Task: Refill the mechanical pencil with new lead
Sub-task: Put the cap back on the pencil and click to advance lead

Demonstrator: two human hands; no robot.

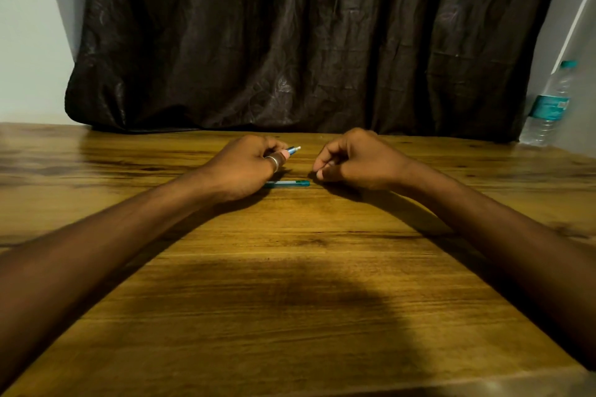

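Your hands sit either side of the lead case on the table.
Your left hand pinches the pencil just behind it; your right hand curls closed, contents unclear.

Dim, warm indoor light. Broad soft shadow pools on the near centre of the wooden table, probably cast from a source behind and above. Faint sheen on the table's far left and on the folds of the dark curtain. Wide-angle bending at the edges; corners soft; water bottle slightly blurred.
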